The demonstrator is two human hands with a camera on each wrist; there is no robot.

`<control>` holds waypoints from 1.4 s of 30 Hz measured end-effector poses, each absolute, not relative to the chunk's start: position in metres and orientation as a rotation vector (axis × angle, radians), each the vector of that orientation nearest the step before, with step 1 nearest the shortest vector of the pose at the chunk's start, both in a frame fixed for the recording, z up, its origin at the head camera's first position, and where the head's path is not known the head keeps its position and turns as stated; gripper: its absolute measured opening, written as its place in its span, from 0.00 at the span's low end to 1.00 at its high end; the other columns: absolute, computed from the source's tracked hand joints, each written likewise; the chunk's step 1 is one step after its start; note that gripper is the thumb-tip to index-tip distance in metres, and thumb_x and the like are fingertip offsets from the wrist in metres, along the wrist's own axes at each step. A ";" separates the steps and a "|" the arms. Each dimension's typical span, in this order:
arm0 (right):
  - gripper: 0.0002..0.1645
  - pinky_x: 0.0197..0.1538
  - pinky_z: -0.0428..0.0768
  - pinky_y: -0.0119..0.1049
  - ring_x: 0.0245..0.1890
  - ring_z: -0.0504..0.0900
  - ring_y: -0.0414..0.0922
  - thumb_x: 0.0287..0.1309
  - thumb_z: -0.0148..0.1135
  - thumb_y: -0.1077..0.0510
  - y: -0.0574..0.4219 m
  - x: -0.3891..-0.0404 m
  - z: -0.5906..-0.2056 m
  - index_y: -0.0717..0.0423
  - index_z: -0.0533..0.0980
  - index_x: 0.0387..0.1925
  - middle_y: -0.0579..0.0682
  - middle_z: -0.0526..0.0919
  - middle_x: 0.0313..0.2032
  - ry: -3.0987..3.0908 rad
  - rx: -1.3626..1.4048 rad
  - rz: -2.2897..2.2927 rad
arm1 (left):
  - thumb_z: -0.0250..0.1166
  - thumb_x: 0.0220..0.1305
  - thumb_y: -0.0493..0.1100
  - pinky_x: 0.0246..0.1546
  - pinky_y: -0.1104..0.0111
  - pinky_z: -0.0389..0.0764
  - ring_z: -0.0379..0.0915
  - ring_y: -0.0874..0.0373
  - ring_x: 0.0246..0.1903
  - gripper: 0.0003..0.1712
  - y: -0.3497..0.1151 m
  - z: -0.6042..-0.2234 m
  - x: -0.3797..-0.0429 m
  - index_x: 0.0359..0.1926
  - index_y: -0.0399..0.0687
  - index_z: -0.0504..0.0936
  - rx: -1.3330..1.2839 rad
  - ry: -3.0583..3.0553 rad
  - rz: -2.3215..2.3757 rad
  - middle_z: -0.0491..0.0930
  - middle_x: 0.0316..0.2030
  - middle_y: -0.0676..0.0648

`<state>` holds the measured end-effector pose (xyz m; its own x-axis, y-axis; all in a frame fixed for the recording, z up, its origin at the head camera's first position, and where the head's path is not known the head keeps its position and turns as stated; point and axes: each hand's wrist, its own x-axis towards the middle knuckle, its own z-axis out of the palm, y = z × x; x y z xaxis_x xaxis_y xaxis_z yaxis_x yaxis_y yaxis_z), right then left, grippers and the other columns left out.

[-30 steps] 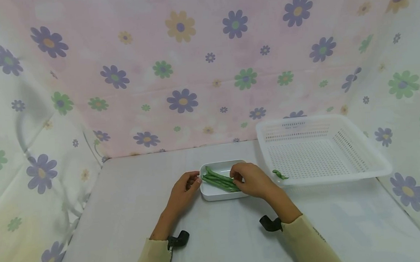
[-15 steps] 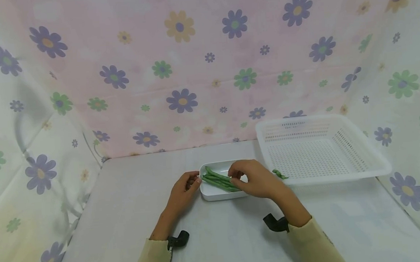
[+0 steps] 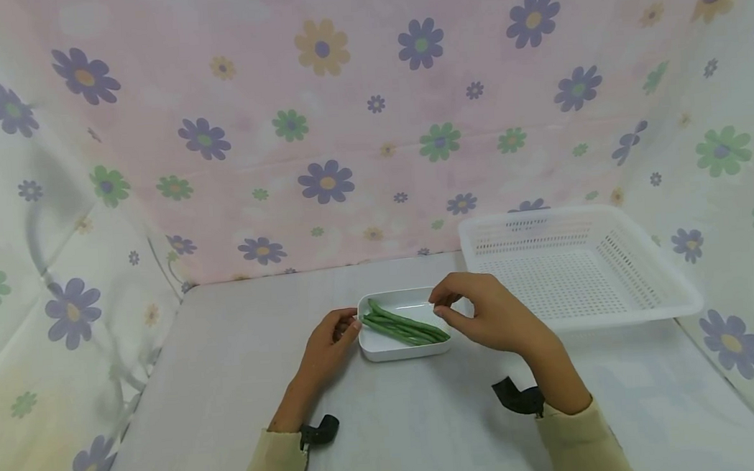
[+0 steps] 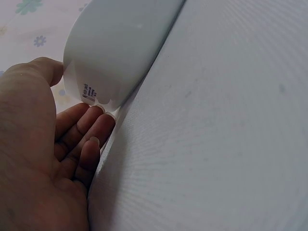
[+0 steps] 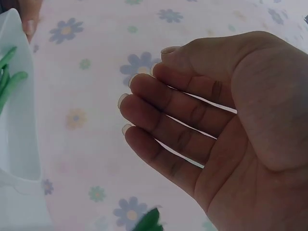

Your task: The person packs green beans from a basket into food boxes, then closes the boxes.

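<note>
Several green beans (image 3: 405, 326) lie side by side, slanting across a small white rectangular dish (image 3: 420, 299). At the dish's left end my left hand (image 3: 330, 343) holds it, thumb against the rim. The left wrist view shows fingertips at the lower edge of the dish (image 4: 120, 48), under a small printed label (image 4: 88, 91). My right hand (image 3: 485, 312) hovers just off the dish's right end with bent, relaxed fingers. Nothing is between those fingers in the right wrist view, where a bit of green pod (image 5: 150, 221) shows at the bottom.
A large white perforated basket (image 3: 615, 318) stands at the right, behind my right hand. Pale cloth covers the table (image 3: 242, 359). Flowered curtains (image 3: 357, 121) rise at the back and on both sides.
My right hand has let go of the beans and moved up and right, uncovering their right ends. It now hides the green pods at the basket's front left corner. The left hand stays put.
</note>
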<state>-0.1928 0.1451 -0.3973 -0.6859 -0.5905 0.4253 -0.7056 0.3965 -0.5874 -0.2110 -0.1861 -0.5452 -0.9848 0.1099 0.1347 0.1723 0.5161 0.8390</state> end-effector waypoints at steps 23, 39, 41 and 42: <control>0.20 0.60 0.82 0.54 0.51 0.87 0.46 0.69 0.64 0.71 0.232 -0.218 -0.418 0.48 0.84 0.55 0.41 0.87 0.52 -2.775 1.009 1.236 | 0.63 0.79 0.54 0.52 0.66 0.79 0.78 0.59 0.49 0.23 -0.186 -0.546 -0.211 0.68 0.52 0.79 -0.250 -2.679 -1.491 0.83 0.51 0.52; 0.20 0.52 0.83 0.37 0.47 0.81 0.33 0.70 0.62 0.74 0.240 -0.221 -0.425 0.46 0.85 0.46 0.44 0.85 0.46 -2.725 1.179 1.294 | 0.63 0.79 0.54 0.53 0.63 0.80 0.78 0.59 0.50 0.24 -0.185 -0.544 -0.210 0.68 0.50 0.79 -0.256 -2.671 -1.486 0.83 0.51 0.51; 0.19 0.53 0.82 0.37 0.48 0.81 0.34 0.70 0.62 0.73 0.242 -0.220 -0.426 0.47 0.86 0.47 0.43 0.85 0.47 -2.746 1.163 1.295 | 0.63 0.79 0.54 0.53 0.63 0.79 0.77 0.59 0.50 0.24 -0.185 -0.544 -0.209 0.68 0.50 0.79 -0.253 -2.670 -1.488 0.83 0.51 0.51; 0.18 0.54 0.82 0.37 0.48 0.81 0.34 0.70 0.62 0.73 0.244 -0.220 -0.426 0.47 0.86 0.47 0.43 0.86 0.47 -2.759 1.153 1.302 | 0.63 0.79 0.54 0.53 0.63 0.79 0.77 0.59 0.49 0.24 -0.185 -0.543 -0.209 0.68 0.50 0.79 -0.252 -2.671 -1.488 0.83 0.51 0.51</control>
